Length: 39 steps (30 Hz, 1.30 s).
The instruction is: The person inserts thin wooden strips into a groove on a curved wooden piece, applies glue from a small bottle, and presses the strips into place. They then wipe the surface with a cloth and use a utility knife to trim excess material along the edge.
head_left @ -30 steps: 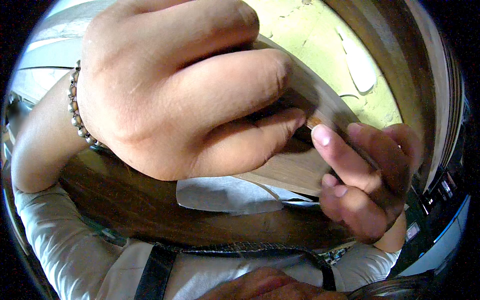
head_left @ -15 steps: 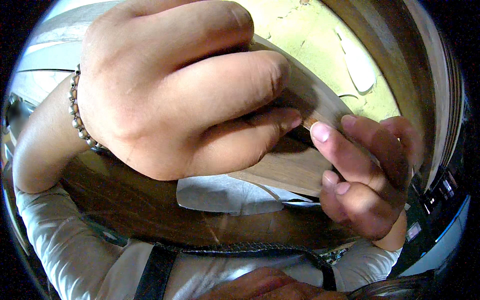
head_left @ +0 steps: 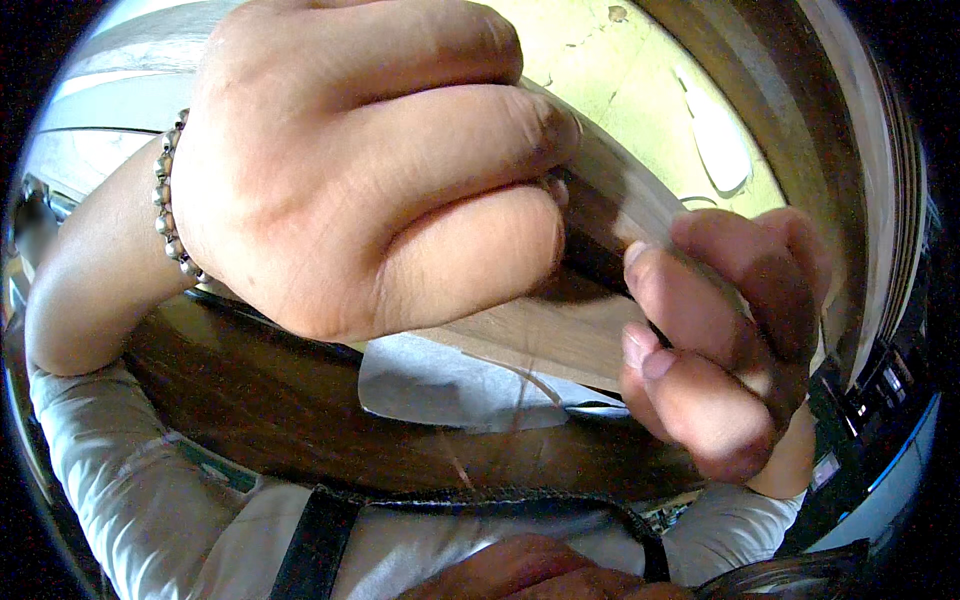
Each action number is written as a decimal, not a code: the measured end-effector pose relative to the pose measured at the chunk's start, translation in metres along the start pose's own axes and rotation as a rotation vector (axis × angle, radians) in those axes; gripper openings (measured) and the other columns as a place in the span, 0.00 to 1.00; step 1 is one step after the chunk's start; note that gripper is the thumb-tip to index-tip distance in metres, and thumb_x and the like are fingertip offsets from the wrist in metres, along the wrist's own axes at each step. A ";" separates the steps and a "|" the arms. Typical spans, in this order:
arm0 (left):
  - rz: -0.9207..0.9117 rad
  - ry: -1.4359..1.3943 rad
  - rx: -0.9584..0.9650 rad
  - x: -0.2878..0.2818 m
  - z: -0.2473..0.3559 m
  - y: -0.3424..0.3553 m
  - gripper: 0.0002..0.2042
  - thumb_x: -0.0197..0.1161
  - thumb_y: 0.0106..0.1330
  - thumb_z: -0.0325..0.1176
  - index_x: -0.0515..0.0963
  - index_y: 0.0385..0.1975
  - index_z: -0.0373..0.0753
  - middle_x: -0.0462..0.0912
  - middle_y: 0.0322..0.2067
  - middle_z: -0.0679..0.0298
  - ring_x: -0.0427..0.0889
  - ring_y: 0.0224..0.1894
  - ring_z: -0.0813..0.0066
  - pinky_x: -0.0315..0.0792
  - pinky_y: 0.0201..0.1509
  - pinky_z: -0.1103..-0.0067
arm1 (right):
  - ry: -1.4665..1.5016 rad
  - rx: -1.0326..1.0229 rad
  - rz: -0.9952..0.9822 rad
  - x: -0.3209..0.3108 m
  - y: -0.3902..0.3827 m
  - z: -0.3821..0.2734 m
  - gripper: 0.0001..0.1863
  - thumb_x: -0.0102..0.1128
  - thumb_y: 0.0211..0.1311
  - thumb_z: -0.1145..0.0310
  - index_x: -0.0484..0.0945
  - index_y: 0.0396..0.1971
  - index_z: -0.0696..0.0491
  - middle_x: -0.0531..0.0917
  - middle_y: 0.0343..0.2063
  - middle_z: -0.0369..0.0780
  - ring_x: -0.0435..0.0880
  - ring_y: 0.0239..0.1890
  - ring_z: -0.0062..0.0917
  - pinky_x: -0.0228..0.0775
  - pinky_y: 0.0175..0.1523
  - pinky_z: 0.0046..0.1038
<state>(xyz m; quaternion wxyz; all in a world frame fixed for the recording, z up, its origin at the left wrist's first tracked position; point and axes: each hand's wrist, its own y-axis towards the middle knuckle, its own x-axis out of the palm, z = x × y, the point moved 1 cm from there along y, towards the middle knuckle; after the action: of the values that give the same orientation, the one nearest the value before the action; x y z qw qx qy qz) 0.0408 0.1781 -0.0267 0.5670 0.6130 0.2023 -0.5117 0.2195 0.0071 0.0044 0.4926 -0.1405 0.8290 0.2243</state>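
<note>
Board [head_left: 565, 332] of brown wood lies just off centre toward four o'clock; the left hand [head_left: 370, 190], at eleven o'clock, curls inward; the right hand [head_left: 728, 335], at three o'clock, bends its fingers; whether either grips anything cannot be told; a pale sheet [head_left: 440, 385] lies toward six o'clock

No text, label, brand, number or sign can be read
</note>
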 end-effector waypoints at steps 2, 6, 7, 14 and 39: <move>-0.014 -0.013 -0.023 -0.003 0.000 0.001 0.12 0.63 0.48 0.34 0.77 0.30 0.35 0.86 0.37 0.47 0.85 0.31 0.61 0.78 0.27 0.75 | -0.004 -0.041 0.036 0.002 0.010 0.002 0.21 0.63 0.48 0.74 0.64 0.40 0.46 0.83 0.41 0.43 0.80 0.36 0.38 0.65 0.37 0.42; -0.016 -0.013 -0.030 -0.008 -0.002 0.002 0.12 0.63 0.49 0.34 0.77 0.31 0.35 0.86 0.37 0.48 0.85 0.30 0.62 0.78 0.27 0.75 | 0.045 -0.020 -0.060 -0.004 0.018 -0.002 0.20 0.61 0.49 0.70 0.64 0.40 0.45 0.82 0.37 0.42 0.79 0.36 0.38 0.63 0.34 0.41; -0.015 -0.006 -0.021 -0.008 -0.003 0.002 0.12 0.64 0.49 0.34 0.77 0.31 0.35 0.86 0.36 0.48 0.85 0.30 0.62 0.78 0.27 0.75 | 0.054 -0.024 -0.056 -0.008 0.016 -0.002 0.19 0.61 0.48 0.70 0.66 0.41 0.46 0.82 0.37 0.42 0.78 0.34 0.37 0.63 0.33 0.40; 0.046 0.042 0.026 -0.010 -0.009 -0.002 0.11 0.66 0.52 0.33 0.77 0.32 0.33 0.86 0.36 0.48 0.85 0.30 0.62 0.77 0.25 0.76 | 0.008 0.098 -0.037 -0.026 -0.015 0.008 0.23 0.65 0.40 0.76 0.80 0.43 0.56 0.77 0.32 0.39 0.73 0.30 0.34 0.65 0.30 0.35; 0.037 0.017 -0.134 -0.038 -0.025 -0.004 0.15 0.77 0.52 0.33 0.75 0.32 0.36 0.86 0.35 0.53 0.84 0.28 0.63 0.76 0.26 0.73 | -0.056 0.007 0.053 -0.031 0.023 0.017 0.23 0.68 0.31 0.82 0.84 0.37 0.58 0.76 0.29 0.37 0.74 0.30 0.32 0.70 0.33 0.33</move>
<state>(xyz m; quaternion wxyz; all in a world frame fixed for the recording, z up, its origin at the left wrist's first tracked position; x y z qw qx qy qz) 0.0328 0.2141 0.0001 0.6142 0.5816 0.2295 -0.4814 0.2369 0.0366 0.0302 0.5099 -0.1106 0.8192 0.2381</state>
